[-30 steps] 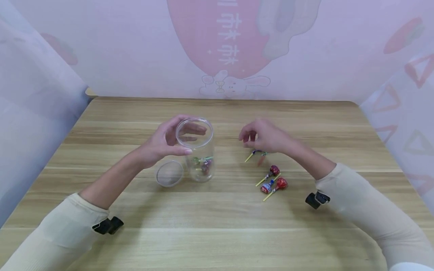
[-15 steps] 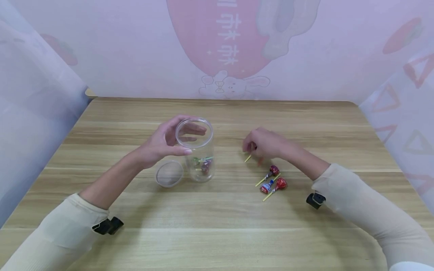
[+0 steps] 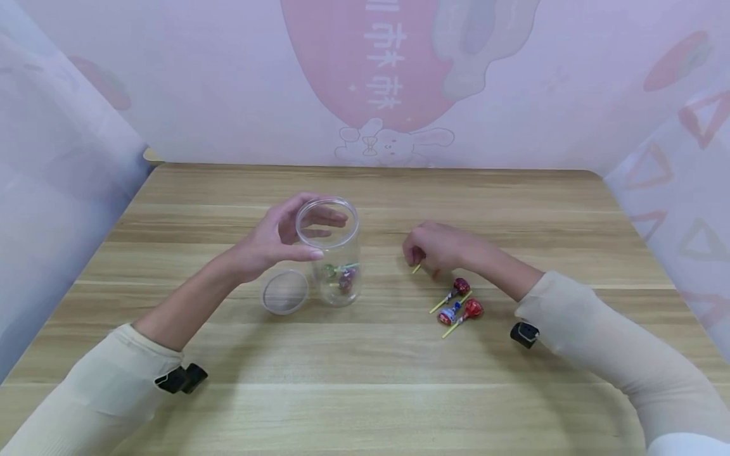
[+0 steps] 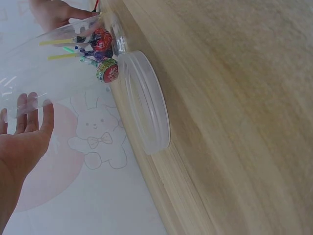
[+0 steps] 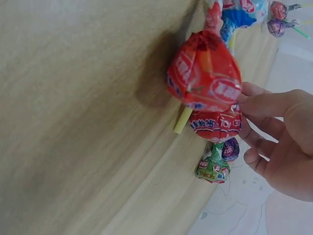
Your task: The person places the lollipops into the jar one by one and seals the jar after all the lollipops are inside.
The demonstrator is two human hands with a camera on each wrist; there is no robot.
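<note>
While the pale wood-grain table (image 3: pixel 365 392) spreads wide and matte, a clear plastic jar (image 3: pixel 333 253) stands upright on it left of centre, round, open-mouthed and glossy, with a few wrapped lollipops (image 4: pixel 100 54) lying at its bottom. The left hand (image 3: pixel 274 239) cups the jar near its rim, thumb in front and fingers curled round the far side. Just beside the jar's base lies its lid (image 3: pixel 284 292), a shallow transparent disc. The right hand (image 3: pixel 439 247) is curled low over the table, pinching a lollipop (image 5: pixel 215 164) in crinkly green and purple wrap, its yellow stick end poking out. Near the right wrist lie three more lollipops (image 3: pixel 459 303), red foil-wrapped balls on thin yellow sticks.
</note>
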